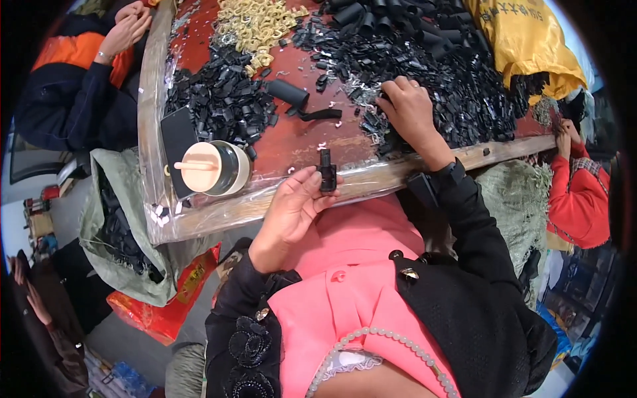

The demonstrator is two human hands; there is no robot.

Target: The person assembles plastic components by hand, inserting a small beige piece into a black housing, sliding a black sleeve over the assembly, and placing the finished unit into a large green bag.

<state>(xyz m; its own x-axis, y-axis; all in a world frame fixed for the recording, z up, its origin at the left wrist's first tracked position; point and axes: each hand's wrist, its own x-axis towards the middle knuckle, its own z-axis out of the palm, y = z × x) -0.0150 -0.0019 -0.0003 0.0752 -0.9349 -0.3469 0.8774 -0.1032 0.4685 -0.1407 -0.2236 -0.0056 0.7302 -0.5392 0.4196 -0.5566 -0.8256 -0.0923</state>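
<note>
My left hand (296, 202) is closed, its thumb and fingers pinching a small black plastic piece (326, 174) upright over the table's near edge. The piece has a narrow upper end and a wider block below. Farther right, my right hand (410, 113) bends down at the edge of a large heap of small black plastic parts (458, 99). Its thumb and fingertips are drawn together, and whatever they grip is hidden. Small silver metal bits (361, 93) lie just left of those fingers. A black cylinder (288, 93) and a short black strap (321, 115) rest between the heaps.
On the red wood-edged table (298, 149) stand a lidded cup (225, 169) and a flat black slab (178, 142). Yellowish rings (252, 26) and more black parts (225, 99) are heaped left. A yellow bag (531, 46) lies right. Other people sit left and right; sacks (109, 219) flank me.
</note>
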